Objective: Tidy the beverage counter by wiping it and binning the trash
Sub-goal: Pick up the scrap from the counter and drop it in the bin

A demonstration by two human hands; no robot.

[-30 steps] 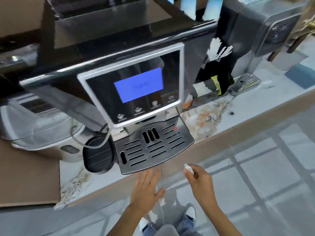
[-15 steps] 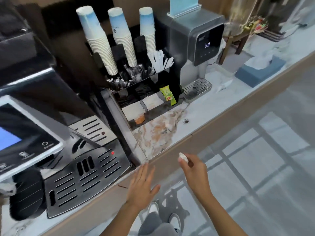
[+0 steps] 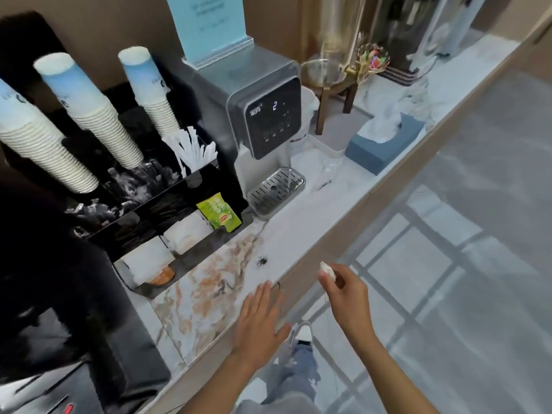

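Note:
The marble beverage counter (image 3: 310, 222) runs from lower left to upper right. A small dark speck of dirt (image 3: 262, 261) lies on it near the front edge, beside brownish veining or stains. My left hand (image 3: 260, 321) is flat and open, fingers together, hovering at the counter's front edge just below the speck. My right hand (image 3: 343, 291) is off the counter edge, over the floor, pinching a small crumpled white scrap (image 3: 326, 268) between its fingertips.
A black organiser (image 3: 167, 222) holds cup stacks (image 3: 98, 121), stirrers, sachets and a green tea packet (image 3: 219, 215). To its right stand a grey water dispenser (image 3: 257, 109) with drip tray (image 3: 276, 188), a blue tissue box (image 3: 385, 138) and a glass dispenser. A coffee machine fills the left.
My view has swung right along the counter, from the coffee machine to the organiser and water dispenser. Both hands kept their poses and moved right; the right hand still pinches the white scrap.

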